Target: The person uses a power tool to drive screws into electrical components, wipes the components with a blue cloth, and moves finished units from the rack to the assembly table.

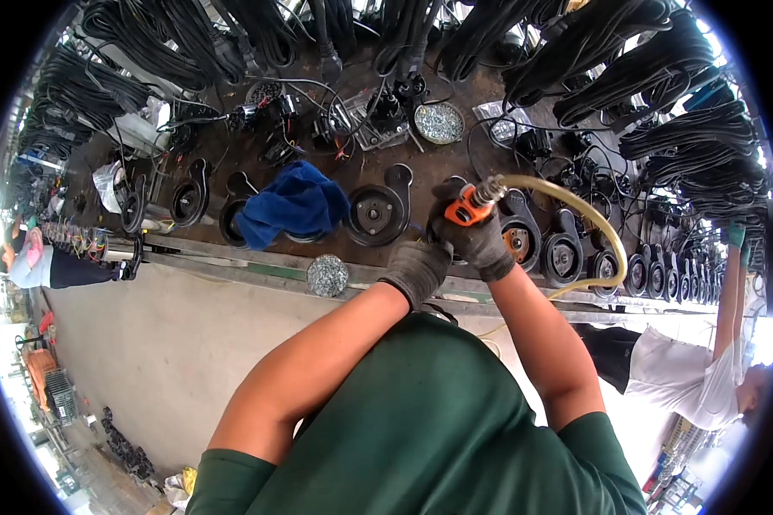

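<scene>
My right hand [477, 243], in a grey work glove, is wrapped round an orange air screwdriver [467, 208] above the bench's front edge. A yellowish hose [589, 211] runs from the tool's metal fitting and curves off to the right. Close beside it, my left hand [418, 268], gloved too, has its fingers drawn together; what they grip is hidden. To the left of the hands lies a round black housing with a handle-like arm [375, 215]. Another housing with an orange-brown centre [517, 242] sits just right of my right hand.
A blue cloth [294, 204] covers part of another housing. Round dishes of small screws stand at the bench edge [327, 275] and farther back [439, 123]. Bundled black cables [567, 51] hang along the far side. Similar housings line the right; a co-worker [678, 373] stands there.
</scene>
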`<state>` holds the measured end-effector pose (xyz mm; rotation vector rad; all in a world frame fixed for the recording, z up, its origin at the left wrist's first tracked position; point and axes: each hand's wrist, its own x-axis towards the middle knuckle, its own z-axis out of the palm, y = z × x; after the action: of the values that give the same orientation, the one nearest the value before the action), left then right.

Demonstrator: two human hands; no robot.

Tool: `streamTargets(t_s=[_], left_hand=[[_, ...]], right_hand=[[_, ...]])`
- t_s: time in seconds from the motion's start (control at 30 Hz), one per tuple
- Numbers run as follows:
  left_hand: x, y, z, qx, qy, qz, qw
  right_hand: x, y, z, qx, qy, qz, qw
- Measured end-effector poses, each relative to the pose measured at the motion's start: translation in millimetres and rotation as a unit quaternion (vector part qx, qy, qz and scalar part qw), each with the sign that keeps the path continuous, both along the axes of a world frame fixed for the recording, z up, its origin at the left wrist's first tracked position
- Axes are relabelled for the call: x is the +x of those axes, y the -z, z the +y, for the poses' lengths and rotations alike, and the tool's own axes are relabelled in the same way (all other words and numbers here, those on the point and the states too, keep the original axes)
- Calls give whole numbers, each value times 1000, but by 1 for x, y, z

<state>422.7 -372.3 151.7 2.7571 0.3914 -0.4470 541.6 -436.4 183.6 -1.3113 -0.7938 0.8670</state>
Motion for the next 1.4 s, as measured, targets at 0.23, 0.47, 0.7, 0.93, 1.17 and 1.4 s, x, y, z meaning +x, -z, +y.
streamTargets(t_s=[0.23,0.47,0.7,0.93,1.17,1.4], left_hand=[[3,1,-1,-22,-10,27,999],[-1,15,2,8,-23,-44,999],[-3,-5,1,22,20,-14,999],[-8,-16,7,-7,15,-4,1000],[-7,-25,1,6,10,-5,1000],[-12,11,-2,72,21,-129,989]], right_hand=[[-2,22,-23,63,47,-91,993],[5,-23,-7,36,22,-30,999],[15,-5,-49,34,161,-161,973],[11,7,-55,46,158,-22,986],[35,3,-66,-19,-44,66,997],[29,32,-46,68,13,-629,774]])
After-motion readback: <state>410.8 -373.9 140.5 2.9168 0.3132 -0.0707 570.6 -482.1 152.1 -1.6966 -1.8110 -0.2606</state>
